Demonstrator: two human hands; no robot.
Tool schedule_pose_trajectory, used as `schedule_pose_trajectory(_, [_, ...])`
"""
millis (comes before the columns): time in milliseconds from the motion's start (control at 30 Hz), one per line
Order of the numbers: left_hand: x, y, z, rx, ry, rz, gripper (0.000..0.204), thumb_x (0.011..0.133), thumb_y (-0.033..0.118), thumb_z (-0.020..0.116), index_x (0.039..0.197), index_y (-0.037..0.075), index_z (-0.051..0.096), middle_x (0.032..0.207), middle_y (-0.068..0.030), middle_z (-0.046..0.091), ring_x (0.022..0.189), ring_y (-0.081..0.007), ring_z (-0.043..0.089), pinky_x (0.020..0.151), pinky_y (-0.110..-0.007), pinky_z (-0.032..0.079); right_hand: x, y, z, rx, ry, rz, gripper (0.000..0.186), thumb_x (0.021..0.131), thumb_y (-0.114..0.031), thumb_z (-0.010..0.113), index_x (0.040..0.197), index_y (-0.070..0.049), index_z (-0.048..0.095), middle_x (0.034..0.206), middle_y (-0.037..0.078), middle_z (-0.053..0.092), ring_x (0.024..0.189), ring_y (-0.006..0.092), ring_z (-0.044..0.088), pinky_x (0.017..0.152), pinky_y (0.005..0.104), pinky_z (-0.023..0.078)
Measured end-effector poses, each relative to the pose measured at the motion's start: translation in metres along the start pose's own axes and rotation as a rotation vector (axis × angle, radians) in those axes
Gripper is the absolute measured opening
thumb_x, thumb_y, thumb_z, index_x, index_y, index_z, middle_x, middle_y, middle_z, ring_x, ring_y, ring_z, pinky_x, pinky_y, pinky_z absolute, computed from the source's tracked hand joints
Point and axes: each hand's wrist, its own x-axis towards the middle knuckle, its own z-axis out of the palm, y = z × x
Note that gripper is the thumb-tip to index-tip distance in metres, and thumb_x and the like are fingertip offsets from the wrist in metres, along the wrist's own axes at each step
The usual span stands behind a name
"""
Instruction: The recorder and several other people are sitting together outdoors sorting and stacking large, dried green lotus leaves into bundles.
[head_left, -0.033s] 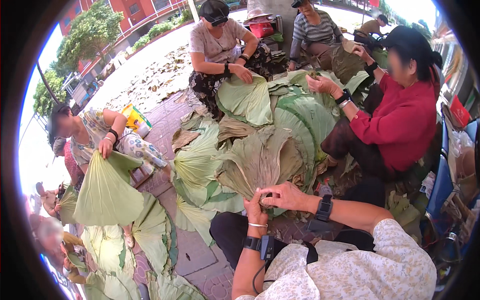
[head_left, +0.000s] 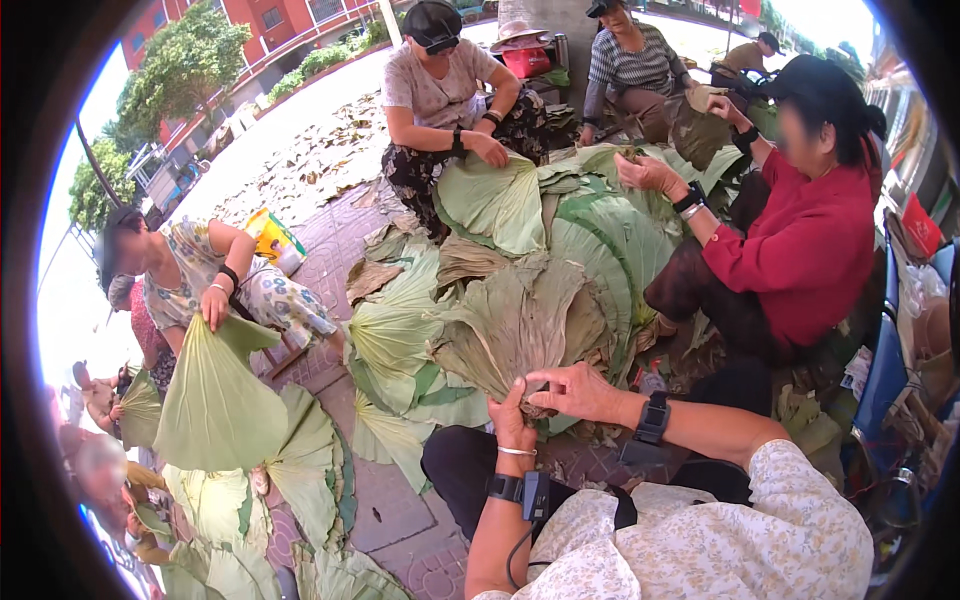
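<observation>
A brownish-green dried lotus leaf [head_left: 520, 315] fans out in front of me, its gathered end toward my body. My left hand [head_left: 513, 420] is closed around that narrow end. Against it, my right hand [head_left: 577, 392] has its thumb and fingers bent onto the leaf's base, pinching it; some fingertips are hidden. Beneath and beyond lies a heap of large green lotus leaves [head_left: 395, 330], partly overlapped by the one I hold.
A person in red [head_left: 790, 260] sits at the right, handling a leaf. Another person [head_left: 455, 90] crouches across the heap. On the left, a person holds a broad green leaf [head_left: 215, 405] above leaves on the paving. A blue chair [head_left: 880, 375] stands at far right.
The leaf held by the person on the left has shifted slightly downward and right. The brown leaf in the red-clad person's raised hand has turned a little. My hands stay almost in place.
</observation>
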Motion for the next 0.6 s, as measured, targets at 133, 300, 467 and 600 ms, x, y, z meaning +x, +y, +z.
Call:
schedule_pose_trajectory(133, [-0.006,0.005,0.010,0.033,0.013,0.110,0.052,0.072,-0.006,0.062,0.118,0.001,0.041,0.108,-0.0088,0.054,0.090,-0.0195,0.055,0.077,-0.030,0.047,0.011,0.025,-0.019,-0.068,0.492,-0.037,0.044,0.077,-0.029,0.063,0.112,-0.005,0.053,0.100,0.015,0.056,0.088,0.0279,0.056,0.075,0.0352,0.045])
schedule_pose_trajectory(300, [-0.012,0.003,0.013,0.115,0.009,0.156,0.055,0.070,-0.007,0.061,0.120,0.001,0.040,0.110,-0.0090,0.052,0.094,-0.0199,0.053,0.083,-0.030,0.043,0.041,0.087,-0.032,0.173,0.753,0.420,0.060,0.076,-0.018,0.063,0.125,0.002,0.035,0.125,0.023,0.041,0.117,0.0331,0.039,0.096,0.0390,0.034])
schedule_pose_trajectory(467, [-0.017,0.007,0.015,0.072,-0.017,0.171,0.055,0.070,-0.006,0.061,0.119,0.002,0.039,0.109,-0.0107,0.054,0.095,-0.0231,0.055,0.082,-0.034,0.046,0.039,0.111,-0.039,0.582,0.796,0.292,0.067,0.065,0.005,0.064,0.126,0.002,0.036,0.123,0.022,0.042,0.111,0.0254,0.044,0.088,0.0320,0.041])
schedule_pose_trajectory(600, [-0.016,0.005,0.017,-0.041,-0.040,0.152,0.054,0.070,-0.007,0.059,0.120,0.003,0.039,0.110,-0.0113,0.053,0.094,-0.0237,0.056,0.081,-0.035,0.048,0.020,0.134,-0.016,0.644,0.809,0.368,0.065,0.066,0.007,0.063,0.124,0.003,0.035,0.113,0.017,0.047,0.101,0.0240,0.051,0.082,0.0305,0.045])
